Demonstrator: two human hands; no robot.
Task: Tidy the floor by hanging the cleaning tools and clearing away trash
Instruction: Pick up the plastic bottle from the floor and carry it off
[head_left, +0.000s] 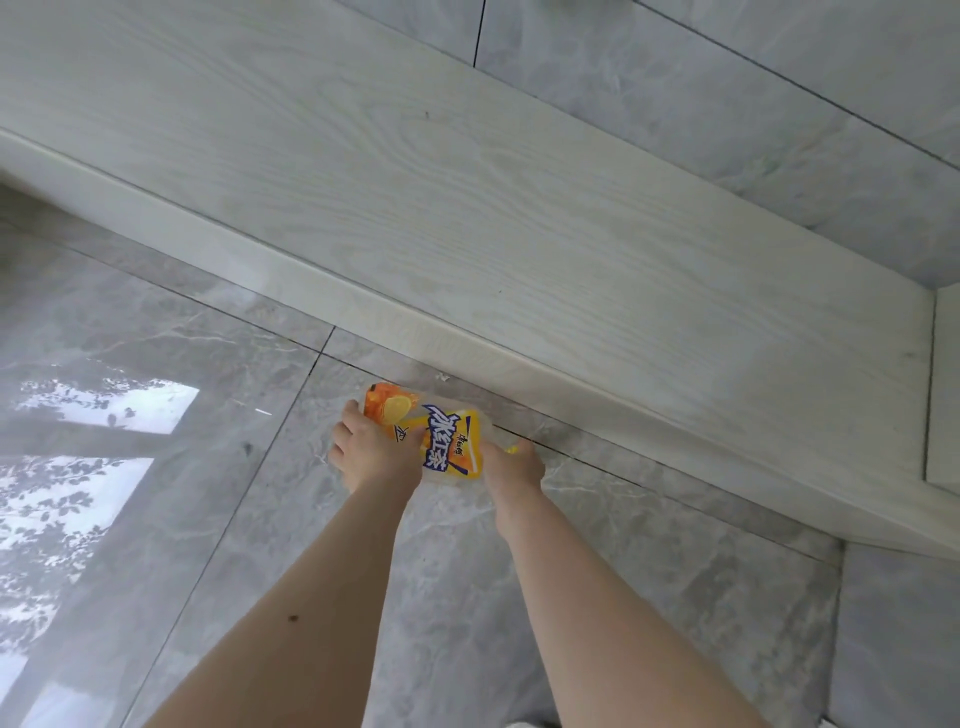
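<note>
Glossy grey floor, and both hands have the bottle by the pale ledge: left hand wrapped around it, right hand gripping the cap end. Best lifted level.

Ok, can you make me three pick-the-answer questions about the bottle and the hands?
1. Where is the bottle?
A. by the wooden ledge
B. on the ledge
C. in a bin

2. What colour is most of its label?
A. green
B. yellow
C. black

3. How is it held?
A. by no hand
B. by one hand
C. by both hands

Answers: 1 A, it is low over the floor just before the ledge. 2 B, yellow with some orange. 3 C, the left hand and right hand grip its two ends.
</note>
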